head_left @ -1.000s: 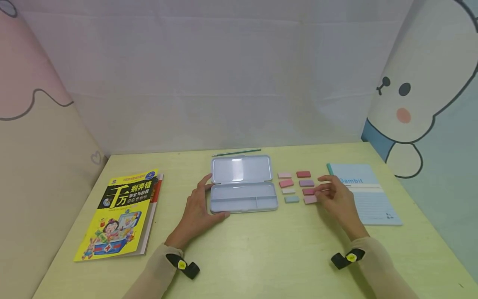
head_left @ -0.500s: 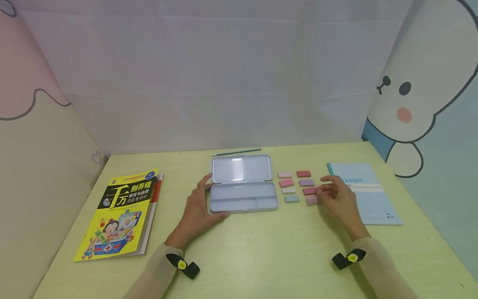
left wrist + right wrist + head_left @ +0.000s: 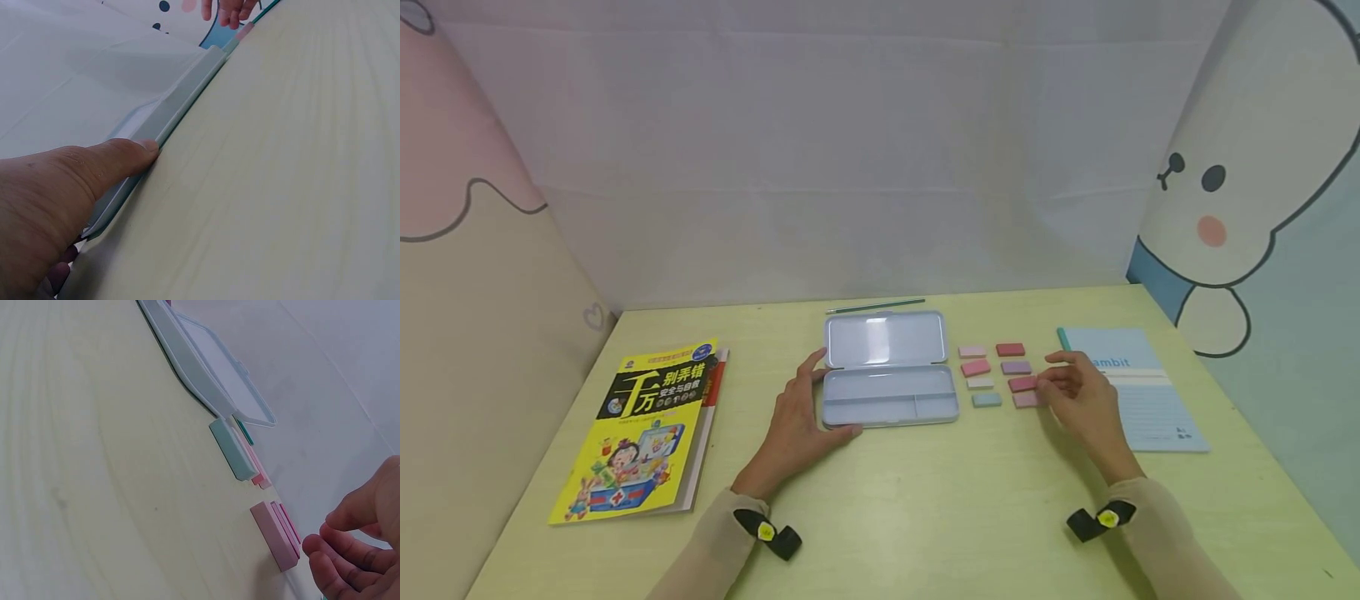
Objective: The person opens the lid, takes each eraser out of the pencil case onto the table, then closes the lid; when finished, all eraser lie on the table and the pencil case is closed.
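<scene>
A pale blue pencil case (image 3: 868, 408) lies with its lid (image 3: 886, 340) laid back. My left hand (image 3: 797, 417) holds its left end, the thumb along the front edge and the other fingers at the left side. To the right of the case, several small erasers form two columns. A light blue eraser (image 3: 987, 400) and a mauve-pink eraser (image 3: 1026, 400) are at the near end, with a dark pink eraser (image 3: 1022, 384) behind the mauve-pink one. Beside these last two is my right hand (image 3: 1081, 404), fingers loosely bent; in the right wrist view its fingertips stand apart from the mauve-pink eraser (image 3: 275, 537).
A green pencil (image 3: 876, 306) lies behind the case. At the left is a yellow book (image 3: 647, 442) on top of another book. A light blue notebook (image 3: 1157, 408) lies at the right, partly behind the right hand. A pale fabric wall closes off the table's back.
The mauve-pink eraser has shifted slightly to the right and now sits straight in its column. My right hand has drawn a little to the right, off it. The left hand stays put.
</scene>
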Action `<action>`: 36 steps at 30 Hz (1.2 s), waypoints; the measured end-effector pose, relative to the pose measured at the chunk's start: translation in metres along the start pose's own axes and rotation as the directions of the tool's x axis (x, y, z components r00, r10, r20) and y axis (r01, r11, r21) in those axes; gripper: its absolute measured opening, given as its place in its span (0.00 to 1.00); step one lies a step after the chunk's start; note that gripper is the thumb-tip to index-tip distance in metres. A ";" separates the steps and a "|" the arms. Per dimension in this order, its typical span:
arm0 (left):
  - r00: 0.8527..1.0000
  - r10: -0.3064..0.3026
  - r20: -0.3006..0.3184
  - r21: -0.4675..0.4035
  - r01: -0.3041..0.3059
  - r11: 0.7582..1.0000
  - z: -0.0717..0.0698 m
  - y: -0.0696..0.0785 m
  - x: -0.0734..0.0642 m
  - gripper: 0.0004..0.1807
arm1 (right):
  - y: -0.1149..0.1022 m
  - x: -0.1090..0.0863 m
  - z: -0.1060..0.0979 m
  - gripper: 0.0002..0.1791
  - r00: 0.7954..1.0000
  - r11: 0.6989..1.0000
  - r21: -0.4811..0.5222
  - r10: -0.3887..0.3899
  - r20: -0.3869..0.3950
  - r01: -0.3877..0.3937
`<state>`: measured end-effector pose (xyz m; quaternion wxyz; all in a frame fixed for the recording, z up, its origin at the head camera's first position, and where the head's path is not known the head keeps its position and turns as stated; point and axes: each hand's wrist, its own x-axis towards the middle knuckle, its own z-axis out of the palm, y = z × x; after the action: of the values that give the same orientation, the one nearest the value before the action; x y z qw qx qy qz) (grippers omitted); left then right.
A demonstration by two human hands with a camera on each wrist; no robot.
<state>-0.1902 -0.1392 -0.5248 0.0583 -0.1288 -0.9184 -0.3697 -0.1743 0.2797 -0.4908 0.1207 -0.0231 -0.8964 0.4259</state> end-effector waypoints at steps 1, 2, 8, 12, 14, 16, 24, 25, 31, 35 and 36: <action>1.000 -0.002 0.003 0.000 0.002 1.000 0.000 0.000 0.000 0.69 | -0.001 0.000 0.000 0.21 1.000 1.000 -0.001 -0.002 -0.003 0.002; 1.000 -0.003 0.004 -0.002 0.003 1.000 0.000 0.000 0.000 0.69 | -0.001 0.001 0.001 0.20 1.000 1.000 -0.001 -0.005 -0.005 0.005; 1.000 -0.006 0.008 -0.007 0.006 1.000 0.000 0.000 0.000 0.69 | -0.006 0.005 0.005 0.20 1.000 1.000 0.019 -0.017 -0.005 0.017; 1.000 -0.005 0.008 -0.018 0.005 1.000 -0.001 0.001 0.000 0.69 | -0.013 0.009 0.007 0.21 1.000 0.998 0.064 -0.005 0.015 0.004; 1.000 -0.010 0.011 -0.023 0.010 1.000 -0.001 0.001 0.000 0.70 | -0.016 0.011 0.009 0.22 0.999 0.994 0.110 0.004 0.032 -0.007; 1.000 -0.019 0.016 -0.025 0.020 0.999 -0.001 0.000 0.000 0.70 | -0.019 0.014 0.011 0.23 0.998 0.982 0.186 0.014 0.060 -0.025; 1.000 -0.018 0.003 -0.024 0.018 1.000 -0.001 -0.001 0.000 0.71 | -0.027 0.028 0.024 0.26 0.991 0.956 0.290 0.008 0.133 -0.047; 1.000 -0.019 0.001 -0.027 0.019 0.999 -0.001 -0.001 0.000 0.72 | -0.029 0.030 0.026 0.26 0.990 0.957 0.287 0.005 0.138 -0.045; 1.000 -0.022 0.007 -0.020 0.022 1.000 -0.001 0.000 0.000 0.71 | -0.033 0.043 0.038 0.28 0.989 0.968 0.245 0.022 0.147 -0.058; 0.999 -0.030 0.012 -0.016 0.030 0.999 -0.001 0.001 0.000 0.71 | -0.036 0.051 0.049 0.29 0.984 0.969 0.229 0.050 0.169 -0.088; 0.999 -0.032 0.013 -0.012 0.032 0.999 -0.001 0.001 0.000 0.70 | -0.038 0.052 0.052 0.29 0.983 0.968 0.233 0.051 0.177 -0.092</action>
<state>-0.1898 -0.1393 -0.5237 0.0457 -0.1169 -0.9184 -0.3753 -0.2346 0.2238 -0.4831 0.0303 -0.0046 -0.8438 0.5358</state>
